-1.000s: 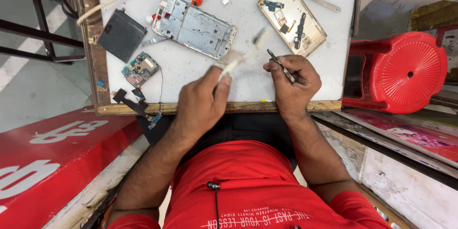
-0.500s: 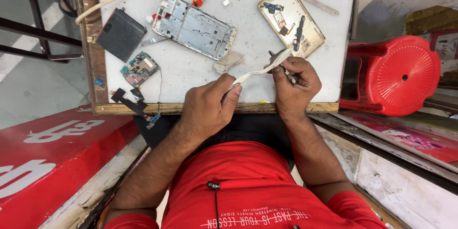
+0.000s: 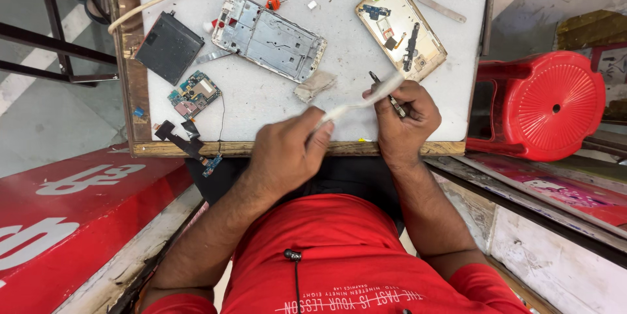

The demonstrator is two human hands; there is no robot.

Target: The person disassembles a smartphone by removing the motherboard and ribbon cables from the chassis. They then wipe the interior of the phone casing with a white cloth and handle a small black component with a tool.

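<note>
Head view: left hand (image 3: 287,154) and right hand (image 3: 403,118) each pinch an end of a white strip (image 3: 358,105) above the near tray (image 3: 261,101) edge; right also clasps tweezers (image 3: 385,92) — thin, limp, light; best gripped at its ends.

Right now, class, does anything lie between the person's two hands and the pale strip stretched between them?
Nothing visible does. The left hand and right hand each grip an end of the pale strip directly. The right hand also holds tweezers; a cloth scrap lies on the white mat behind it.
</note>
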